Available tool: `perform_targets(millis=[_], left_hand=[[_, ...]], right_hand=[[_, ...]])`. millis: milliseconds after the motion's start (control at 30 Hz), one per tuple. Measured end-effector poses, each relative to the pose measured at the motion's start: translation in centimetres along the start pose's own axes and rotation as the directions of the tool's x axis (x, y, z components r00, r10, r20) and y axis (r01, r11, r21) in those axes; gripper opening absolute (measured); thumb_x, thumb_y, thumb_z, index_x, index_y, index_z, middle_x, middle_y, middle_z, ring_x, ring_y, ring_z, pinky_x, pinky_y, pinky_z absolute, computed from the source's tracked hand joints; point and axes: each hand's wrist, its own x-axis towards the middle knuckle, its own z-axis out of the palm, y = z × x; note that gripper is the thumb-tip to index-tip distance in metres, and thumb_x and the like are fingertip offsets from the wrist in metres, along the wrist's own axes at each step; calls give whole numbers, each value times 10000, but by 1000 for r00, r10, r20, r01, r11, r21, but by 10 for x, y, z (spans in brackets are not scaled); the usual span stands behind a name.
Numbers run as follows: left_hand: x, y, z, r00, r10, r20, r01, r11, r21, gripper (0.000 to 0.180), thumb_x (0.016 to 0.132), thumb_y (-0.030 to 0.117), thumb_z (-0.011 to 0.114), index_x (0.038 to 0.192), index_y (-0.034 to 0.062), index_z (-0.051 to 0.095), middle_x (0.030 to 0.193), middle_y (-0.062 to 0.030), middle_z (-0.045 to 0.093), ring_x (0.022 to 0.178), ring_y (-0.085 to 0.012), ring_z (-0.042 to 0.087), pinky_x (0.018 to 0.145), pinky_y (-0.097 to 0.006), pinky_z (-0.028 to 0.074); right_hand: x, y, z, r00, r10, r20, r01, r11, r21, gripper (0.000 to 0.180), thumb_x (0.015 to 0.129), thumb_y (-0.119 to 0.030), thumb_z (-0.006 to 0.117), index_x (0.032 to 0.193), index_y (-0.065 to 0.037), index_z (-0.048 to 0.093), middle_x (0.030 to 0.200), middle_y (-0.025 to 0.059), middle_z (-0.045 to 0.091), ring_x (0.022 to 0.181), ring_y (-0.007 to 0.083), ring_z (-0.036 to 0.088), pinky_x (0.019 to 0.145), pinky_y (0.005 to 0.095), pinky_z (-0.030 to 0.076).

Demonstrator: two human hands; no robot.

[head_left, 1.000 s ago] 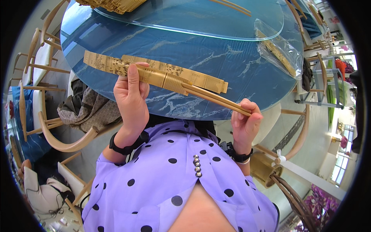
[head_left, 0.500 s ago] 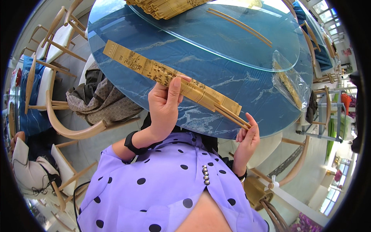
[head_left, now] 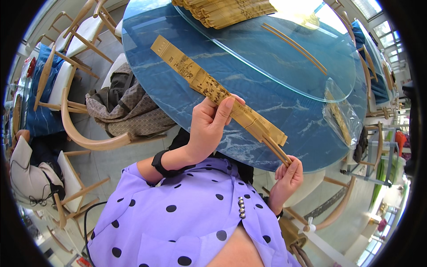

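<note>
A long gold paper chopstick sleeve (head_left: 191, 71) with dark printing slants across the view above the blue table. My left hand (head_left: 212, 120) pinches it near its middle, thumb on top. From its lower right end stick out the tips of a pair of wooden chopsticks (head_left: 276, 150). The fingers of my right hand (head_left: 288, 175) are closed on those tips. Most of the chopsticks' length is hidden inside the sleeve.
A round glass turntable (head_left: 253, 58) covers the far part of the blue marbled table (head_left: 155, 84). On it lie a pile of gold sleeves (head_left: 222, 11) and two bare chopsticks (head_left: 296, 46). A clear plastic bag (head_left: 342, 120) holds more sleeves. At left, a chair (head_left: 71, 133) carries a patterned bag (head_left: 120, 107).
My right hand has closed on the chopstick tips. Sleeve and hands now appear a little lower and further right, the sleeve tilted more steeply; the whole view has shifted too.
</note>
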Motion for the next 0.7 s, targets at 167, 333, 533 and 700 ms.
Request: perform_targets(millis=[167,333,533,700], left_hand=[[4,0,-7,998,-30,52,27,999,45,297,1076,251,530,1001,1,674,735,22,595,623,-28,427,551,-197,339],[8,-11,-11,991,130,28,-133,966,221,347,1076,241,529,868,-15,637,686,-12,616,596,-38,487,524,-207,365],[13,-10,-7,990,139,19,-140,985,97,326,1085,242,506,930,-6,649,704,11,584,598,-29,451,527,-193,353],[22,5,-9,993,85,-79,-84,996,17,360,1107,308,435,998,28,634,730,49,536,575,3,312,506,-183,262]], right_hand=[[2,-2,1,1000,18,17,-18,1000,21,309,1099,-231,464,1046,30,621,661,-42,414,555,28,364,489,202,307],[0,-8,4,997,25,73,-25,1000,5,299,1095,-218,474,1055,36,626,667,-38,441,551,24,375,489,201,310],[3,-10,7,996,21,90,-25,999,38,286,1088,-195,488,1061,43,645,661,-35,462,541,24,387,487,199,318],[3,-18,2,983,43,177,-47,999,17,294,1085,-184,492,1078,50,670,655,-32,477,534,24,393,480,204,319]])
